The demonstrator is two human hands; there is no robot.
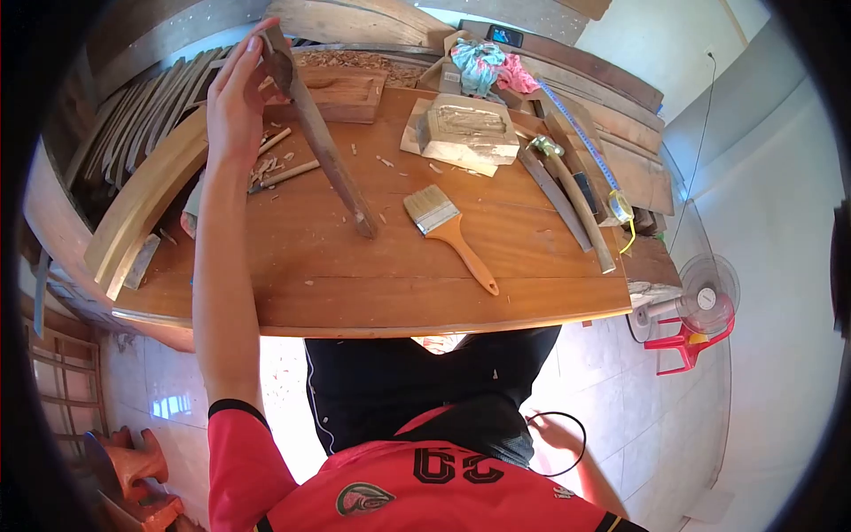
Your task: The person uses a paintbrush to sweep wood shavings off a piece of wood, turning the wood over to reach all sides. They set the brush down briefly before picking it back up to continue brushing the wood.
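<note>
My left hand is raised at the table's far left, its fingers wrapped around the upper end of a long dark wooden bar. The bar slants down to the right, its lower end close over the tabletop. A wide paintbrush with an orange handle lies to the right of that end. Two thin wooden handles and pale shavings are beside my left wrist. Down by my right thigh hangs my right hand, next to a loop of black cord; its fingers are partly hidden and blurred.
A carved wooden block sits at the back of the table. Right of it are a hammer, a flat dark strip and an extended tape measure. A recessed wooden panel lies back left; a fan stands right.
</note>
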